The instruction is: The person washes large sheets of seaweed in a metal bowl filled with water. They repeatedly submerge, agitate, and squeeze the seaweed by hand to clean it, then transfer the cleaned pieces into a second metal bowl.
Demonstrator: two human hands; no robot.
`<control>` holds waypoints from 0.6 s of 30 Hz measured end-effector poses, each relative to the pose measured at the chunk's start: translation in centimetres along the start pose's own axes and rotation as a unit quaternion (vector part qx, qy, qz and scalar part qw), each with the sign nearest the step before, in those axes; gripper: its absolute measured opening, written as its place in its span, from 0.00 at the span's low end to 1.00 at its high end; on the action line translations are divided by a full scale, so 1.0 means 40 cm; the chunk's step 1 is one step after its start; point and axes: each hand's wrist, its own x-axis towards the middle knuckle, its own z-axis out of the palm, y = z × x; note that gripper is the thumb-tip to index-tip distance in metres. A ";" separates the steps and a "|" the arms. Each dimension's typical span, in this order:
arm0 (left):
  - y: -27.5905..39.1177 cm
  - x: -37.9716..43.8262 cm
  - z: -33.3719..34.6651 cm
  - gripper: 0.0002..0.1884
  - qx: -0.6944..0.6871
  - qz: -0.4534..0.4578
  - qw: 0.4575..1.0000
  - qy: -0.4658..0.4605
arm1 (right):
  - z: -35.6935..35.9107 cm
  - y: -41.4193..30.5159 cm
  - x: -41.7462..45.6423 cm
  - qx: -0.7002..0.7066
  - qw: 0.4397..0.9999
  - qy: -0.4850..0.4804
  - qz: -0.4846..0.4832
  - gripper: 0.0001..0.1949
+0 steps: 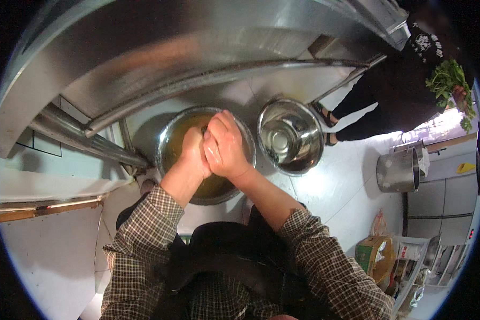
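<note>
My left hand (194,152) and my right hand (225,146) are pressed together above a large metal basin (159,160). Both look wet, and the fingers of the right wrap over the left. A small dark bit shows between them near the thumbs, but whatever the palms may enclose is hidden. Yellowish-brown liquid (210,191) fills part of the basin below. To its right stands a second, shiny steel basin (290,134), with some dark scraps along its inner left side.
A steel counter (176,44) with a tubular rail (208,82) runs ahead. At right, a person in dark clothes (388,84) holds leafy greens (450,86). A metal pot (396,170) stands on the right. A cardboard box (368,254) sits at lower right, beside a shelf.
</note>
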 end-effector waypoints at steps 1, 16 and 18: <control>0.006 -0.014 0.001 0.20 -0.006 -0.003 1.000 0.005 | 0.000 -0.015 0.004 0.006 1.000 -0.005 0.013 0.05; 0.080 -0.057 0.031 0.37 -0.060 -0.111 0.979 -0.161 | -0.277 -0.110 0.269 -0.153 0.956 0.238 -0.072 0.04; 0.071 -0.013 -0.027 0.34 -0.007 -0.108 0.982 -0.152 | -0.322 -0.160 0.429 -0.305 0.871 0.296 -0.246 0.08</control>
